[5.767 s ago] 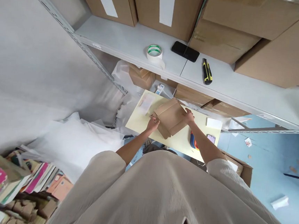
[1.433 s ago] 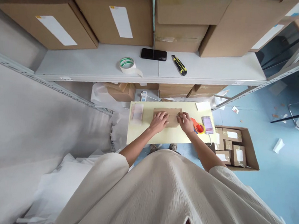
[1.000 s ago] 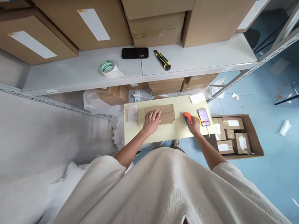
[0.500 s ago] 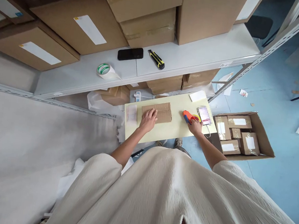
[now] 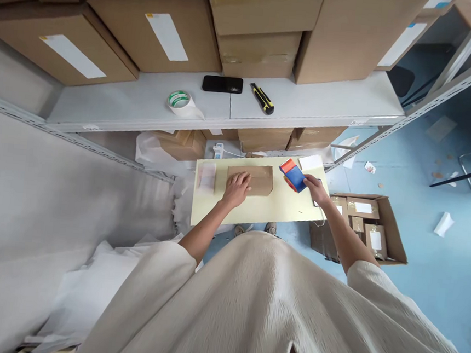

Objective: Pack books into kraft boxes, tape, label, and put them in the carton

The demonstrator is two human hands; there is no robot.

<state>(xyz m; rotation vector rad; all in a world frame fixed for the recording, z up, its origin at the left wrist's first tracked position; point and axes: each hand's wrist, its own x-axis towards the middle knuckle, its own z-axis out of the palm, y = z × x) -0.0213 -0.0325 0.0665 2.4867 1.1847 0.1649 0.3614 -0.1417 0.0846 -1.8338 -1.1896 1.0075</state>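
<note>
A small brown cardboard box (image 5: 263, 180) lies flat on a pale yellow tabletop (image 5: 252, 213). On the box's left part rests my left hand (image 5: 238, 187), palm down, its fingers laid over the top and slightly bent. My right hand (image 5: 315, 188) grips a blue and orange tape dispenser (image 5: 293, 174), tilted over the table to the right of the box and apart from it. Partly covered by that hand and wrist is a phone (image 5: 316, 202) with a white cable. A white stack of labels or paper (image 5: 310, 162) sits at the table's far right corner.
Above the table runs a grey shelf (image 5: 134, 110) bearing a tape roll (image 5: 180, 101), a black phone (image 5: 222, 84), a yellow-black box cutter (image 5: 262, 98) and large cartons (image 5: 157, 32). An open carton (image 5: 397, 240) with several small boxes stands on the floor at right.
My right hand has lifted the tape dispenser off the tabletop and turned it, so its blue side shows. My left hand stays on the box. The camera view has shifted.
</note>
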